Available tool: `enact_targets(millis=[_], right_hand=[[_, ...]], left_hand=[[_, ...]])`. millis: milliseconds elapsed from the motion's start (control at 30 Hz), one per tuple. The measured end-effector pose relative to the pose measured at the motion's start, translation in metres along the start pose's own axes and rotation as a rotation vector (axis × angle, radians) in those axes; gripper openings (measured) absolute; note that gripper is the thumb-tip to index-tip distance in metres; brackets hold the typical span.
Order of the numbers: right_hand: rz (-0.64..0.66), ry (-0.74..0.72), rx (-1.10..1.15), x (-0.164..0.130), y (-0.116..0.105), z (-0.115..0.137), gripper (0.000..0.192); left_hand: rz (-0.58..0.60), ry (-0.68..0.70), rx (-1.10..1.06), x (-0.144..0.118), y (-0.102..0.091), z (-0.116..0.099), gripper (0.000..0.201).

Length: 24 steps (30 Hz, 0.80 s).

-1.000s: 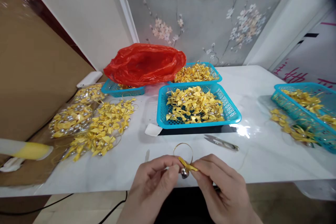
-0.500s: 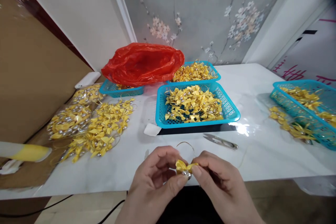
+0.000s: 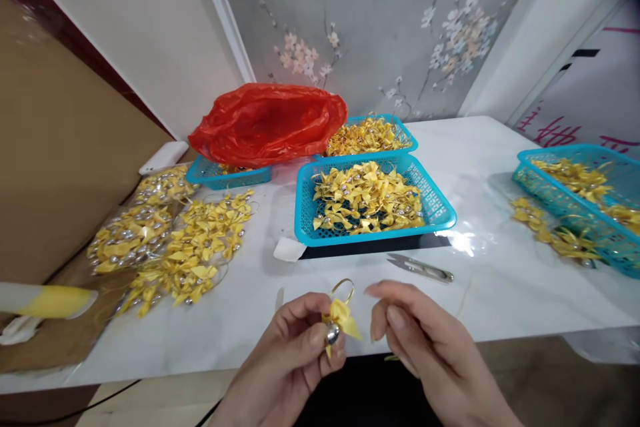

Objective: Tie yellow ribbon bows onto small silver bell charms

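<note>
Now the right hand point(image 3: 425, 340) has let go and hangs open beside the yellow bow point(image 3: 341, 315) with its little bell point(image 3: 333, 332), pinched in the left hand point(image 3: 295, 353) above the table point(image 3: 500, 293) edge, seemingly finished and ready to set down.

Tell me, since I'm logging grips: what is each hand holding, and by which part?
The left hand pinches a yellow bow at its middle, by the silver bell. The right hand holds nothing.
</note>
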State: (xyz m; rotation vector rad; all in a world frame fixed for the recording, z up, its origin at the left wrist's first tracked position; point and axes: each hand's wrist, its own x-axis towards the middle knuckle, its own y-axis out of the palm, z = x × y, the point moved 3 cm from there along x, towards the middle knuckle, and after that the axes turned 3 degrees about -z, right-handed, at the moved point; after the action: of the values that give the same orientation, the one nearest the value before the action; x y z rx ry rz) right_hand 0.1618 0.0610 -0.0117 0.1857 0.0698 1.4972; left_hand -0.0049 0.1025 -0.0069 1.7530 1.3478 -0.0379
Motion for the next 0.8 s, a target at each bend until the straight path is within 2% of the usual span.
enact_targets(millis=[67, 133, 233, 333, 533, 700, 800], right_hand=[[0.012, -0.027, 0.015, 0.001, 0.000, 0.001, 0.024], [0.042, -0.104, -0.078, 0.003, 0.001, 0.005, 0.017], [0.084, -0.338, -0.294, 0.007, 0.005, 0.017, 0.019], [0.006, -0.504, -0.355, 0.009, 0.010, 0.024, 0.027], [-0.052, -0.538, -0.368, 0.008, 0.015, 0.023, 0.034], [-0.074, -0.571, -0.405, 0.010, 0.017, 0.028, 0.035], [-0.103, -0.616, -0.413, 0.009, 0.022, 0.034, 0.031]], left_hand=[[0.033, -0.045, -0.063, 0.001, -0.004, 0.003, 0.026], [0.087, -0.064, -0.110, 0.001, -0.007, 0.005, 0.024], [0.158, -0.077, -0.177, 0.001, -0.007, 0.007, 0.020], [0.193, -0.096, -0.241, 0.001, -0.004, 0.009, 0.016], [0.205, -0.153, -0.385, 0.001, -0.001, 0.013, 0.018], [0.081, -0.219, -0.571, 0.001, 0.000, 0.018, 0.019], [0.032, -0.226, -0.598, -0.001, 0.002, 0.018, 0.025]])
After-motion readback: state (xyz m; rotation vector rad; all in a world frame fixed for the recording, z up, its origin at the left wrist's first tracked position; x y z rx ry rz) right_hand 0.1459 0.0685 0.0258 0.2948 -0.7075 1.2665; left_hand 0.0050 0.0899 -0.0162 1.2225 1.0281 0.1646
